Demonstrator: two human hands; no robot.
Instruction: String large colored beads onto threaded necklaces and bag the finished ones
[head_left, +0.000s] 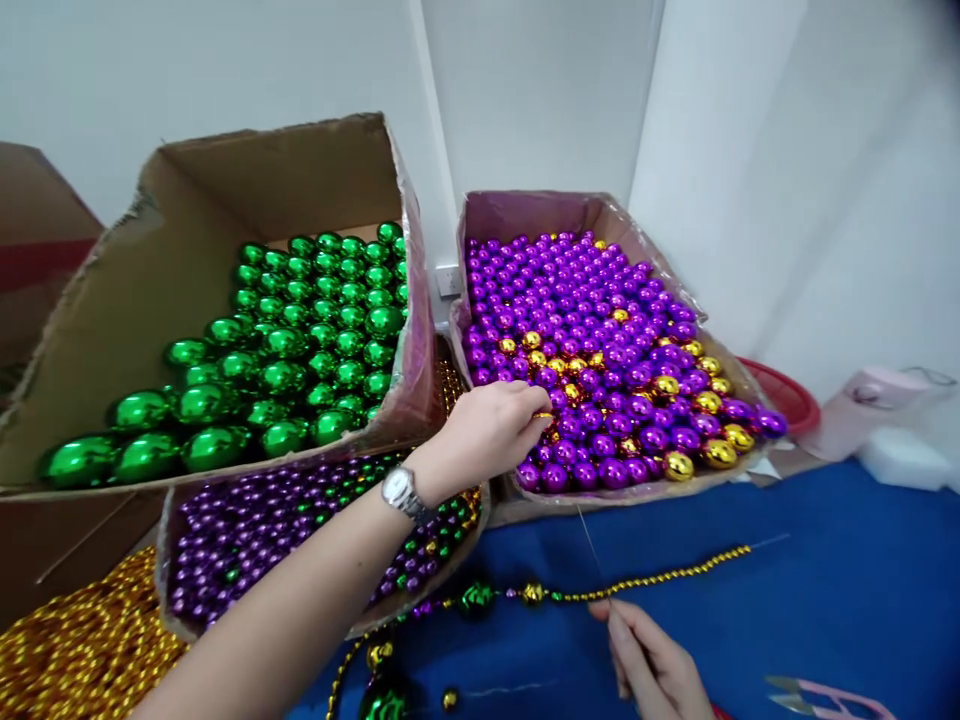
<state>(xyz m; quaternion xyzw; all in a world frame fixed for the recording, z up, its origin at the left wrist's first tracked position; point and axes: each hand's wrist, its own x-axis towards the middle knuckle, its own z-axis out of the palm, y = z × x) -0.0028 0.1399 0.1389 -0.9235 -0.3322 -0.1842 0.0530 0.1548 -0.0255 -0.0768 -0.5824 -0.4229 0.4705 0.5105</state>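
My left hand, with a silver watch on the wrist, reaches into a cardboard box of purple and gold balls and pinches a gold ball at its near left corner. My right hand rests low on the blue cloth, fingers closed on a thin wire that rises toward the box. In front of it lies a bead string with small gold beads, a gold ball and a green ball.
A tall box of green balls stands at the left. Below it sit a box of small purple and green beads and a heap of gold bead strands. Pink-handled snips lie at the bottom right. A red rim shows beyond.
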